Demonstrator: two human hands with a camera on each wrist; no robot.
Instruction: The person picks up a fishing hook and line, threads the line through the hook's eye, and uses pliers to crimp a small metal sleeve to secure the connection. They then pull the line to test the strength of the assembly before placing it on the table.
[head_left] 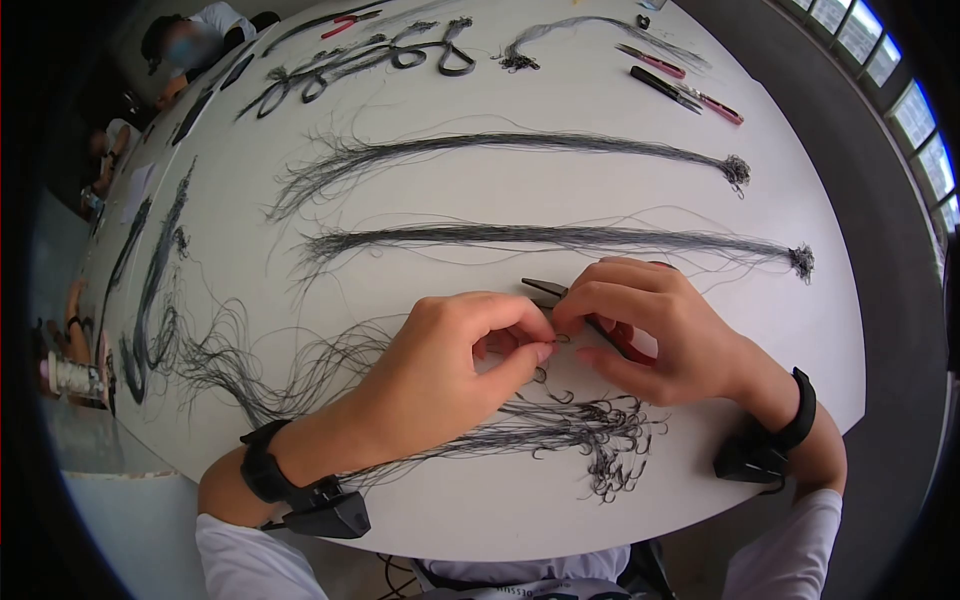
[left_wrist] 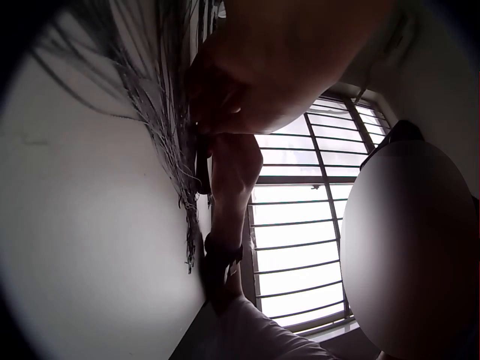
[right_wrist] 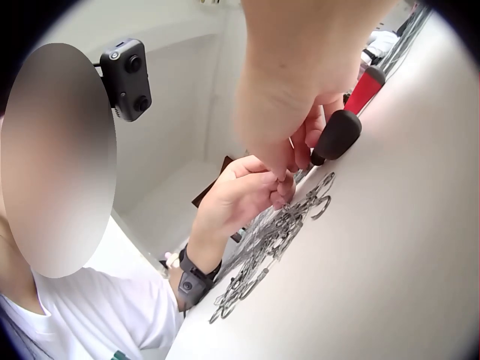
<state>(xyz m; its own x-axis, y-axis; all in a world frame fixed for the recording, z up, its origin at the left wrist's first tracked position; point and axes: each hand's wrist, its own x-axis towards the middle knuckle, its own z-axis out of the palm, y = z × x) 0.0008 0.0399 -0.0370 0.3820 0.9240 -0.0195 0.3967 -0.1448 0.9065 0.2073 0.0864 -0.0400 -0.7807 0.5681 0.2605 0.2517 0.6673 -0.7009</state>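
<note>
The left hand (head_left: 455,350) pinches a hook (head_left: 563,339). The right hand (head_left: 655,320) grips pliers (head_left: 544,287) (red-handled ones), just above more hooks (head_left: 608,440) on the table (head_left: 450,520).

Pliers handles (right_wrist: 366,91) are red and black, strands (head_left: 545,437) dark grey, the table (head_left: 500,185) white

the right hand (right_wrist: 289,120), red-and-black handles (right_wrist: 340,135) jutting beside it, sits close to the left hand (right_wrist: 240,193) near dark hooks (right_wrist: 288,222) on the bench (right_wrist: 390,240).
</note>
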